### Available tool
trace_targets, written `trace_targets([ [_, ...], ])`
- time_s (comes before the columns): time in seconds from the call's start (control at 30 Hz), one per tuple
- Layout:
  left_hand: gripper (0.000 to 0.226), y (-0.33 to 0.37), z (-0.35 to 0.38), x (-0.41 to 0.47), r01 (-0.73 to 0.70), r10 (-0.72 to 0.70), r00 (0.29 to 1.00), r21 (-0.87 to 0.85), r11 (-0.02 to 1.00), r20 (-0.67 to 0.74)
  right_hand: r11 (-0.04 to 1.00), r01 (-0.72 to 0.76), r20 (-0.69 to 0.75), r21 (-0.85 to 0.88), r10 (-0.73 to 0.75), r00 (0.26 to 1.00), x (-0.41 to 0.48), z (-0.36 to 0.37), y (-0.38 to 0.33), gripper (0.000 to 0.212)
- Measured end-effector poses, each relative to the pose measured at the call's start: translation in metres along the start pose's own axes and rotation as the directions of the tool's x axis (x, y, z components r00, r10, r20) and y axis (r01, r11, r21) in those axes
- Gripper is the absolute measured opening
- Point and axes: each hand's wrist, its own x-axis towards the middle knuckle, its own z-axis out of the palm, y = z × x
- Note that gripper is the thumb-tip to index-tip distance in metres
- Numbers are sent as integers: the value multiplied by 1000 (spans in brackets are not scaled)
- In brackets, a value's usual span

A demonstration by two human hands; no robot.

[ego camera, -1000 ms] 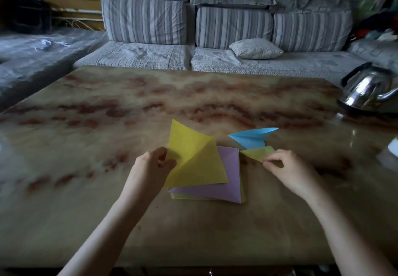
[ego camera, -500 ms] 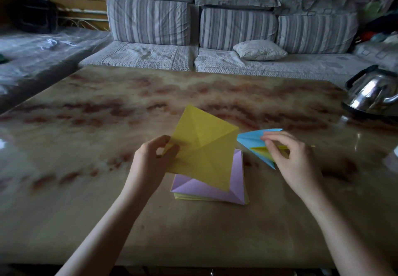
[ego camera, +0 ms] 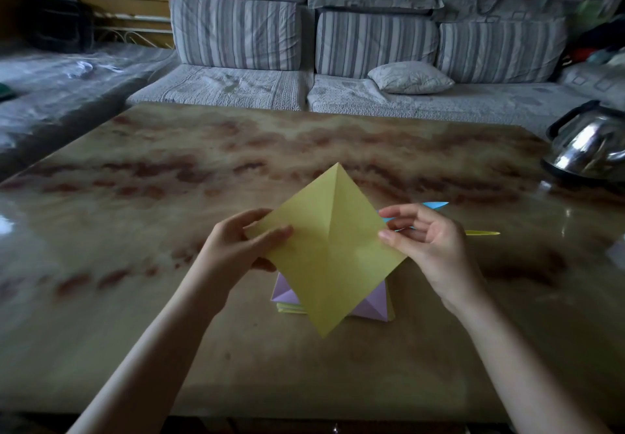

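Note:
A yellow paper square [ego camera: 329, 251] with a crease down its middle hangs in the air like a diamond above the table. My left hand [ego camera: 236, 247] pinches its left corner between thumb and fingers. My right hand [ego camera: 429, 247] pinches its right corner. Under the sheet lies a stack of paper squares [ego camera: 372, 308] with a purple one on top, mostly hidden. Behind my right hand lie a folded blue paper piece [ego camera: 436, 204] and a folded yellow paper piece [ego camera: 482, 232].
The marbled table [ego camera: 169, 196] fills the view. A steel kettle [ego camera: 592, 146] stands at its far right edge. Beyond the table runs a striped grey sofa [ego camera: 304, 44] with a small pillow [ego camera: 409, 77].
My left hand lifted the yellow sheet off the stack and it opened flat. My right hand let go of the folded yellow piece beside the blue one and took the sheet's right corner.

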Motion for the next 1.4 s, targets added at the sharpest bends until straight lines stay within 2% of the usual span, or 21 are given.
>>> trace_targets([
  [0.1, 37, 4, 3, -1, 104, -92, 994, -269, 958, 56, 994, -59, -64, 96, 66, 996, -2, 0, 2, 29],
  [0.17, 39, 6, 6, -2, 178, -142, 982, -367, 913, 122, 989, -88, -85, 121, 99, 991, -3, 2, 4, 31],
  [0.23, 34, 4, 10, -2, 223, -182, 973, -394, 892, 139, 990, -79, -58, 117, 87, 995, -4, 5, 4, 30],
  [0.33, 15, 0, 14, -2, 249, -227, 969, -426, 870, 101, 998, -8, -7, 63, 8, 1000, -6, 6, 3, 25],
  [0.4, 14, -1, 15, -2, 249, -240, 968, -461, 852, 79, 1000, -1, 73, -3, 1, 997, -7, 3, 4, 26],
  [0.53, 14, -3, 12, 1, 240, -257, 966, -518, 821, 39, 999, -30, 301, -39, 41, 953, -9, -3, 1, 51],
  [0.63, 15, -3, 12, 3, 242, -271, 962, -558, 794, 31, 998, -27, 405, -63, 50, 913, -9, -5, 1, 44],
  [0.73, 18, -2, 15, 2, 257, -276, 959, -601, 757, 63, 998, -38, 300, -56, 54, 952, -7, -2, 4, 30],
  [0.83, 22, 1, 20, 0, 245, -244, 965, -642, 726, 93, 995, -38, 112, 88, 28, 993, -6, 5, 4, 27],
  [0.93, 40, 2, 25, -2, 195, -149, 981, -593, 781, 126, 984, -53, -42, 169, 61, 997, -7, 10, 3, 12],
  [1.03, 55, 2, 27, -4, 156, -106, 987, -573, 804, 119, 986, -75, -67, 150, 86, 994, -8, 14, 2, 8],
  [1.07, 52, 3, 27, -5, 147, -87, 988, -582, 800, 129, 985, -75, -69, 157, 87, 994, -8, 14, 2, 10],
  [1.13, 25, 1, 27, -5, 116, -50, 990, -572, 812, 130, 984, -70, -68, 166, 83, 994, -9, 15, 2, 13],
  [1.23, 21, -4, 29, -7, 44, -40, 999, -513, 857, 19, 987, -58, -57, 147, 67, 996, -10, 16, 2, 21],
  [1.3, 9, -6, 30, -7, 41, -49, 999, -511, 859, -2, 987, -67, -40, 148, 73, 996, -11, 18, 1, 26],
  [1.4, 6, -6, 29, -6, 28, -55, 998, -497, 867, -38, 980, -106, -6, 167, 109, 994, -13, 20, -1, 34],
])
